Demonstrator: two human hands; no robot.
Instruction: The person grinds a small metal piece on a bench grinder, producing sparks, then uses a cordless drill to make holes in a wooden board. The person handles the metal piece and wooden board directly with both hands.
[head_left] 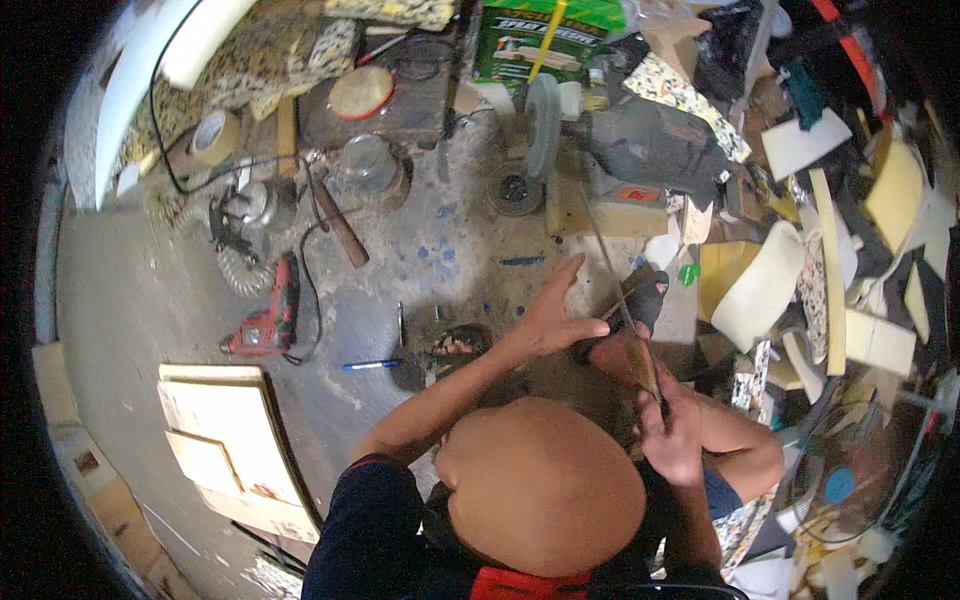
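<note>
My left hand is raised over the floor, its fingers and thumb spread with nothing between them. My right hand is closed around the near end of a long thin rod-like tool. That tool slants away to the upper left, towards the grinder; whether it is a blade or a rod I cannot tell. Beneath it, between my hands, lies a dark, shoe-like shape with a brown part next to it, partly hidden. A small dark bowl-like thing with bits in it stands by my left forearm.
A bench grinder with a round wheel stands ahead. To the left are a red drill with its cord, a hammer, a blue pen and pale boards. Foam scraps are heaped at right.
</note>
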